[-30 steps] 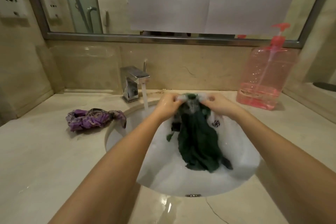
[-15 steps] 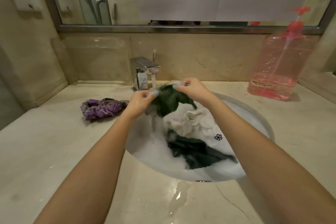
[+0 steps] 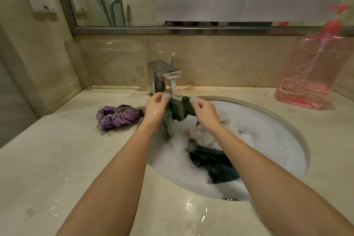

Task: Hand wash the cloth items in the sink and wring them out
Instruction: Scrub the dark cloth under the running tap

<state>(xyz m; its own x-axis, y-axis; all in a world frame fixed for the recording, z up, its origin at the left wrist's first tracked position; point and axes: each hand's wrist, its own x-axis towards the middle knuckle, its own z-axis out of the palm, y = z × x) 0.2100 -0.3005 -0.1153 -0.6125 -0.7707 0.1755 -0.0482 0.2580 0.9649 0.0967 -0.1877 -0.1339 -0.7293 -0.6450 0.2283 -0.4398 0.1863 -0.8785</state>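
Note:
A dark green cloth [image 3: 177,108] hangs from both my hands under the running faucet [image 3: 165,73]. My left hand [image 3: 156,108] pinches its upper left edge and my right hand [image 3: 204,113] pinches its upper right edge, just above the back left of the white sink [image 3: 283,136]. The cloth's lower part trails into the foam, and more dark green fabric [image 3: 212,165] lies in the suds near the sink's front. A white cloth [image 3: 203,132] sits bunched in the foam under my right wrist.
A crumpled purple cloth [image 3: 117,117] lies on the marble counter left of the sink. A large pink pump bottle [image 3: 314,67] stands at the back right. Behind the counter runs a mirror with a metal frame; a wall closes the left side.
My hands have lifted the green cloth's top edge from the sink's middle to the left, under the water stream. The view has shifted, so the sink sits further right.

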